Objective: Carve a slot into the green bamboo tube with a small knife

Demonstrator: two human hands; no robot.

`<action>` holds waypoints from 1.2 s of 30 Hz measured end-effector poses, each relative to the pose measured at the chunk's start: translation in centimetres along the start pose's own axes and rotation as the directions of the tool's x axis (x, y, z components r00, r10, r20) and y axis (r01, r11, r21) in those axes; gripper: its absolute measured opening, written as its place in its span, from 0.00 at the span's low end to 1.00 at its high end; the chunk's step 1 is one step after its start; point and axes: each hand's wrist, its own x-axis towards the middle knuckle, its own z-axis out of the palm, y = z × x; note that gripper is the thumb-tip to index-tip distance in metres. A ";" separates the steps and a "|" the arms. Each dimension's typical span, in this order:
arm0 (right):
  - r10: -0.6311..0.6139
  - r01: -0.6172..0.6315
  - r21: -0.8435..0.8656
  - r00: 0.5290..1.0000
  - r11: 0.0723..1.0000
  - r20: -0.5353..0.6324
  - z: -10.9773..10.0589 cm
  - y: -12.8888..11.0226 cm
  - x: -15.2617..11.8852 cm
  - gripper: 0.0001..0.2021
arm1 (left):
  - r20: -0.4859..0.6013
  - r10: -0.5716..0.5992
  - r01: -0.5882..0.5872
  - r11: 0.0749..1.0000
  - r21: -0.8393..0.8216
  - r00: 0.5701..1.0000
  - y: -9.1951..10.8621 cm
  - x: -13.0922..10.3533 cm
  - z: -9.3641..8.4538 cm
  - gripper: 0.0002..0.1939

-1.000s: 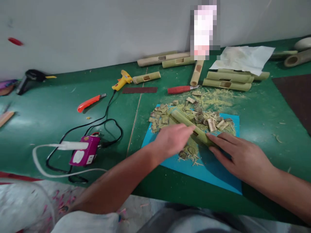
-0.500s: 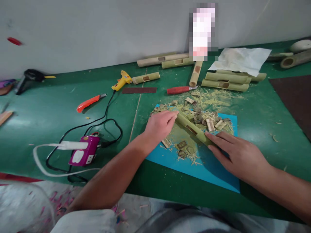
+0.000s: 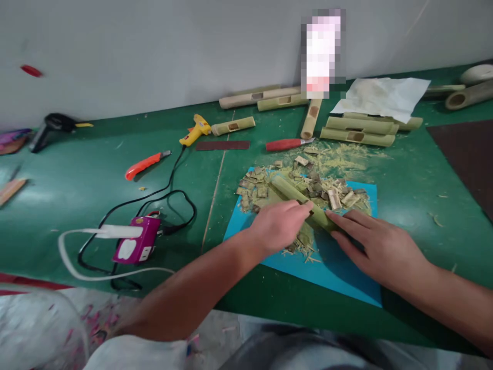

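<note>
Bamboo tube (image 3: 292,192) diagonal, far end leftward

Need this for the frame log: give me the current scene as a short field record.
left_hand: fingertips at the bamboo tube's opening
right_hand: grips the tube's nearer end
held_thing: green bamboo tube, slanted over blue sheet
left_hand_point: left hand
right_hand_point: right hand
debris: bamboo chips around the tube
blades: red-handled knife, orange cutter, both lying down
powered: yellow glue gun, purple power block
unclear: anything between the left fingertips
</note>
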 end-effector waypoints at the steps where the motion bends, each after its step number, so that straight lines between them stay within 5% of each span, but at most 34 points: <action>1: 0.003 -0.003 -0.002 1.000 1.000 0.002 0.0 0.0 0.0 0.16 | 0.005 -0.001 0.001 1.000 -0.003 1.000 -0.1 0.0 0.0 0.18; 6: 0.009 -0.009 0.002 1.000 1.000 0.010 0.1 0.1 -0.1 0.16 | -0.168 -0.123 0.136 0.988 0.071 0.978 -1.1 0.0 -0.1 0.17; 11: -0.002 0.002 0.020 1.000 1.000 -0.004 0.1 0.1 -0.1 0.16 | -0.012 0.010 -0.009 0.999 0.039 1.000 0.1 -0.3 0.2 0.18; 16: 0.010 -0.011 0.028 1.000 1.000 0.017 0.0 0.0 0.1 0.17 | -0.174 -0.126 0.144 0.985 0.094 0.977 -0.9 0.0 -0.1 0.16; 22: 0.006 -0.008 0.048 0.999 0.999 0.039 0.1 0.1 0.1 0.17 | 0.041 0.052 -0.053 0.998 0.014 0.998 1.5 -0.5 0.1 0.18; 27: 0.013 -0.015 0.050 0.999 0.999 0.035 0.1 0.0 -0.1 0.16 | -0.162 -0.127 0.142 0.986 0.084 0.978 -1.0 -0.1 -0.3 0.17; 32: 0.006 -0.007 0.045 1.000 0.999 0.022 0.3 0.0 -0.1 0.16 | 0.017 0.029 -0.030 0.998 0.059 0.999 0.1 -0.2 0.2 0.18; 36: 0.017 -0.017 0.037 1.000 0.999 0.014 0.3 0.0 0.0 0.16 | -0.115 -0.080 0.090 0.993 0.082 0.990 -1.1 0.0 -0.3 0.17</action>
